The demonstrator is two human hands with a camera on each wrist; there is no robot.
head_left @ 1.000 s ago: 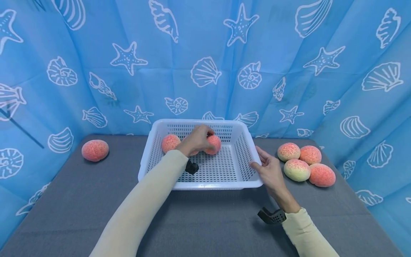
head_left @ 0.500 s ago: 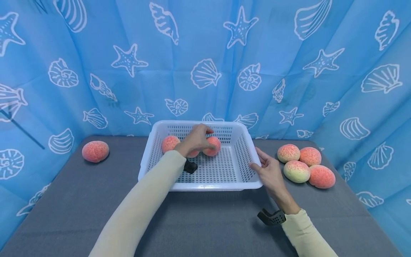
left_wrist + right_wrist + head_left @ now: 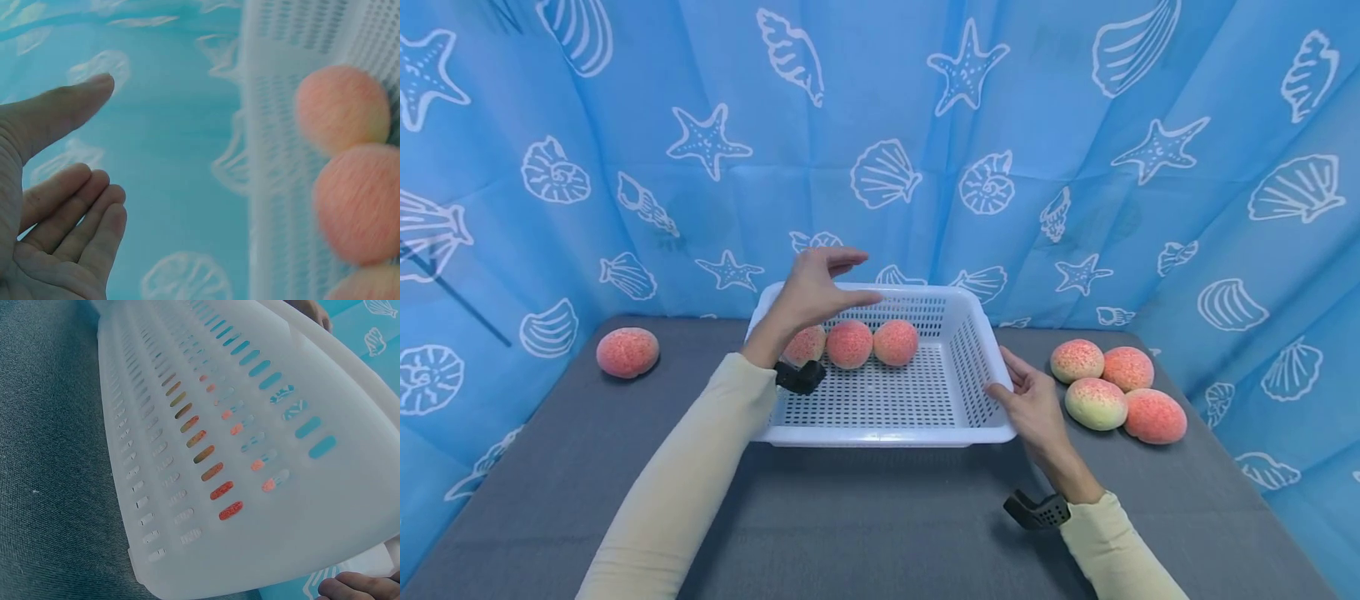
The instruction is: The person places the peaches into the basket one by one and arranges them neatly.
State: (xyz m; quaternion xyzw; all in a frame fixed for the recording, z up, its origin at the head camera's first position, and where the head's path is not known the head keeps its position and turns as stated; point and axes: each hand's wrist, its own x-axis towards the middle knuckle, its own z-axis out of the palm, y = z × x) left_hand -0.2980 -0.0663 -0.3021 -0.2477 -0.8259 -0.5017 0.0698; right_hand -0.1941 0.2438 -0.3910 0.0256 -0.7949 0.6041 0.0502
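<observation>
Three peaches (image 3: 850,344) lay in white basket (image 3: 880,437), five more peaches (image 3: 1096,404) seemingly outstanding near table's (image 3: 880,525) far corners; left hand (image 3: 814,285) empty, fingers apart, right hand (image 3: 1034,408) gripped basket.

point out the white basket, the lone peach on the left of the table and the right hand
White basket (image 3: 887,435): head view, on its near rim.
Lone peach (image 3: 627,352): head view, mid-surface.
Right hand (image 3: 1033,406): head view, back of the hand.
</observation>
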